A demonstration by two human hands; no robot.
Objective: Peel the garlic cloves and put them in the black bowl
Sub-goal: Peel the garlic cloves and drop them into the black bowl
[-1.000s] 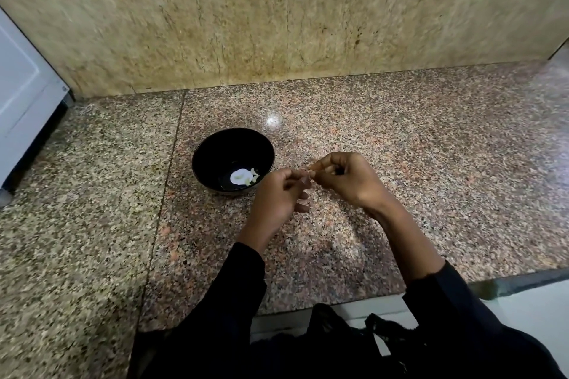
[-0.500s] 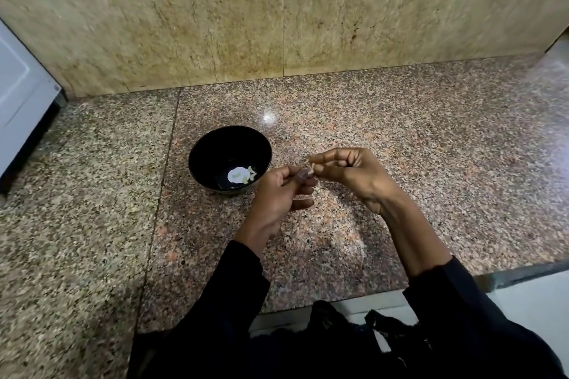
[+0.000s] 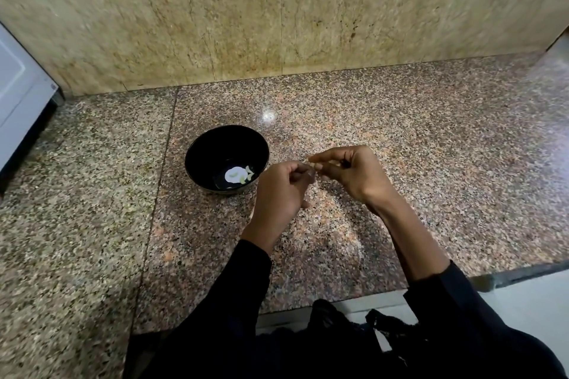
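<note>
A black bowl stands on the granite counter, left of my hands, with a few pale peeled garlic cloves at its bottom beside a bright reflection. My left hand and my right hand meet fingertip to fingertip above the counter just right of the bowl. Between the fingertips they pinch a small garlic clove, mostly hidden; only a pale sliver of it or its skin shows. The fingers of both hands are curled.
The speckled granite counter runs to a beige stone wall behind. A white appliance stands at the far left. The counter's front edge is near my body, with a white floor at the lower right.
My hands stay together at the clove; the right hand's fingers have shifted slightly up and over it. The view has tilted a little. The bowl has not moved.
</note>
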